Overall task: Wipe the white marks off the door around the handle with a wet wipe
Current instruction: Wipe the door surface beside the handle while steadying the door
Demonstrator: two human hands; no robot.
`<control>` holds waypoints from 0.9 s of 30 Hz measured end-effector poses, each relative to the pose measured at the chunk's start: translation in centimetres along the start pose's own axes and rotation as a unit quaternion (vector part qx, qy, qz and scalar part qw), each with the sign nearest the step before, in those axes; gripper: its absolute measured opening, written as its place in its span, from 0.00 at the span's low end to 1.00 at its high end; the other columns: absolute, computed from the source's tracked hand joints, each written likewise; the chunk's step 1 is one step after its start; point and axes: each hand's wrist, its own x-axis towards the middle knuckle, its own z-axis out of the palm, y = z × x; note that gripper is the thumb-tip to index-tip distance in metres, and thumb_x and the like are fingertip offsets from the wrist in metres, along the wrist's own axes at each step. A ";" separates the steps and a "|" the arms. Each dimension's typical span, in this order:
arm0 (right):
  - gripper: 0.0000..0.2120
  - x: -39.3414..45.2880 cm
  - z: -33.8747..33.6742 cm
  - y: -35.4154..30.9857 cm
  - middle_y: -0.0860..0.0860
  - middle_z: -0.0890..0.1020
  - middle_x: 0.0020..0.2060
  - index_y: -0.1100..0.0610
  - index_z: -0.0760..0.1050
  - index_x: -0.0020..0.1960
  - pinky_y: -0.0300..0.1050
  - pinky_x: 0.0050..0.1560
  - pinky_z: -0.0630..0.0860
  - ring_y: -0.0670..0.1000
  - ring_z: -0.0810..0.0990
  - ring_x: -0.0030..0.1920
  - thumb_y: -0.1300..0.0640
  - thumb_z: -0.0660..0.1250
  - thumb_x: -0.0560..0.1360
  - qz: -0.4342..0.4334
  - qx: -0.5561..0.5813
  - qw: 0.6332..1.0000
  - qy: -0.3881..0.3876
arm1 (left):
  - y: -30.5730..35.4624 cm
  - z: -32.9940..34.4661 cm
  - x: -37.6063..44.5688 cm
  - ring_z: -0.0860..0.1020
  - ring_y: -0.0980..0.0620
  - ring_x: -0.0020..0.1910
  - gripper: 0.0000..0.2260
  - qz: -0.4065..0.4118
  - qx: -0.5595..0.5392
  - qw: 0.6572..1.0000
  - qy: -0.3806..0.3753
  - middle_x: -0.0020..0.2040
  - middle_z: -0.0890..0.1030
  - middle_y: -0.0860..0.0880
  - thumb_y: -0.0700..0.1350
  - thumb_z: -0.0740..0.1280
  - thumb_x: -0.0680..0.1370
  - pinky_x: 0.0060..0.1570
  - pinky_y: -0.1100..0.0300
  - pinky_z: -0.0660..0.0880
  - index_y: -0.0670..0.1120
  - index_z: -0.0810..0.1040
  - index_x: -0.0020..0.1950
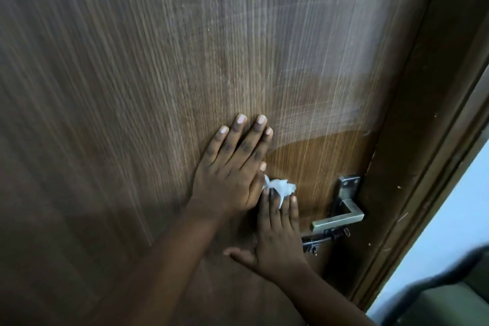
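- Head view: we press the wet wipe (280,188) against the door (132,87) under the fingertips of our right hand (277,235), just left of the handle (341,216).
- Our left hand (232,167) lies flat and spread, holding nothing.
- We judge wiping is under way; next, sweep up through the white marks (312,103).
- The handle and bolt (321,239) crowd the wipe's rightward path.

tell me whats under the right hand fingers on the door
A crumpled white wet wipe sticks out past the right hand fingers, pressed on the door. The part beneath them is hidden.
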 end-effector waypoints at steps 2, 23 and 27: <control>0.57 0.8 -1.3 -0.2 0.64 0.56 0.73 0.67 0.49 0.74 0.61 0.72 0.43 0.64 0.54 0.73 0.21 0.48 0.64 0.010 -0.001 1.000 0.026 | 0.0 -0.2 0.0 0.59 0.46 0.75 0.22 -0.004 -0.009 1.000 -0.003 0.75 0.64 0.47 0.48 0.53 0.80 0.73 0.49 0.54 0.45 0.65 0.74; 0.58 3.1 -10.2 9.5 0.58 0.43 0.76 0.59 0.38 0.75 0.50 0.73 0.43 0.51 0.37 0.74 0.20 0.49 0.62 0.180 0.058 0.969 0.158 | 0.4 0.1 0.3 0.59 0.44 0.75 0.24 -0.010 -0.004 1.000 0.011 0.73 0.66 0.46 0.56 0.56 0.80 0.73 0.49 0.54 0.44 0.70 0.72; 0.56 2.9 -10.2 10.0 0.59 0.51 0.76 0.61 0.44 0.75 0.52 0.73 0.50 0.54 0.47 0.75 0.21 0.50 0.64 0.176 0.010 0.968 0.178 | 0.2 0.1 0.3 0.57 0.45 0.75 0.24 -0.009 -0.002 1.000 0.011 0.74 0.66 0.46 0.56 0.54 0.81 0.74 0.49 0.52 0.45 0.68 0.72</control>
